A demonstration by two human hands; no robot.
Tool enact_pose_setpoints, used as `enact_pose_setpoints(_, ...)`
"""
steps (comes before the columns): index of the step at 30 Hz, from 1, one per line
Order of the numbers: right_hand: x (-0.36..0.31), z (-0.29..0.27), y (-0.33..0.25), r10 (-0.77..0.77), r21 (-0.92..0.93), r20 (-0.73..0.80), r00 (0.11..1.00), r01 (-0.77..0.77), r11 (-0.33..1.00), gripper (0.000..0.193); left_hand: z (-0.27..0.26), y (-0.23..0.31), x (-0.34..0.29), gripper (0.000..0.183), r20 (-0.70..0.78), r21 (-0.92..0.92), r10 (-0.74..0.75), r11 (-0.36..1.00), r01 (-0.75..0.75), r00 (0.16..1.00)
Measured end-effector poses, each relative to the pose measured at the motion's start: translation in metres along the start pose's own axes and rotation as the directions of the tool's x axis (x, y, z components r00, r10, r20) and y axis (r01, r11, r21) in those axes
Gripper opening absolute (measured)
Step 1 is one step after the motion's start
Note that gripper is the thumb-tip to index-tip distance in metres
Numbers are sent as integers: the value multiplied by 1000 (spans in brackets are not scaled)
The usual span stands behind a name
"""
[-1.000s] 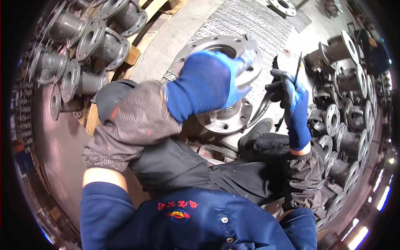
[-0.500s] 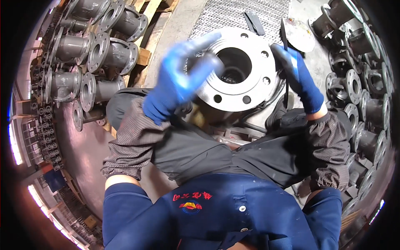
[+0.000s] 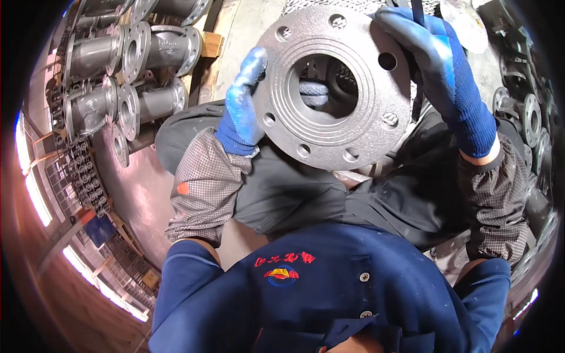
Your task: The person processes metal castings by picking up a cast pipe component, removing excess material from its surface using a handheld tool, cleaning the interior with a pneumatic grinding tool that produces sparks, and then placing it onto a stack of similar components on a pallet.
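A grey cast-metal flanged valve body [image 3: 282, 126] is tilted up in front of me, its round face with bolt holes and a wide bore turned toward me. My left hand [image 3: 244, 97], in a blue coated glove, grips the flange's left edge, thumb in front. Gloved fingertips [image 3: 313, 94] show inside the bore; whose hand they belong to is partly hidden. My right hand [image 3: 438, 62], gloved alike, is closed at the flange's upper right edge. A long thin dark bar [image 3: 418, 12], seen edge-on, passes through its grip; the bar's lower part runs beside the casting.
Similar grey flanged castings [image 3: 162, 47] are stacked to the left by a wooden pallet [image 3: 212, 44]. More castings [image 3: 529, 117] stand along the right. A patterned metal plate [image 3: 294, 6] lies beyond the casting, with a pale round disc [image 3: 465, 26] to its right. My bent knees flank the work.
The casting has been tipped up toward me and turned. My left hand, open and moving over it before, now grips its edge. My right hand has come onto the flange with the bar.
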State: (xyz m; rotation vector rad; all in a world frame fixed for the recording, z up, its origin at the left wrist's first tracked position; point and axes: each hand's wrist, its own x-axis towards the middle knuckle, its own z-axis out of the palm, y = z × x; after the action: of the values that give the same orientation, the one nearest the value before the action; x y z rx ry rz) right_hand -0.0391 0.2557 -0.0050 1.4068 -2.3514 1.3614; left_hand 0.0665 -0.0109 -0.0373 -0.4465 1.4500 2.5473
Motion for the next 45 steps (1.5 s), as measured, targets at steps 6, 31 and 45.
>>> enact_pose_setpoints(6,-10,13,9,182,129,-9,983,-180,975,23,3,30,-7,37,76,360,176,913,-191,982)
enact_pose_setpoints(31,-81,42,40,886,688,-336,320,-559,464,28,26,49,76,52,-176,489,344,844,-222,922)
enact_pose_setpoints(45,-84,34,52,715,275,-489,499,-690,670,32,45,-8,108,60,56,89,-32,996,27,998)
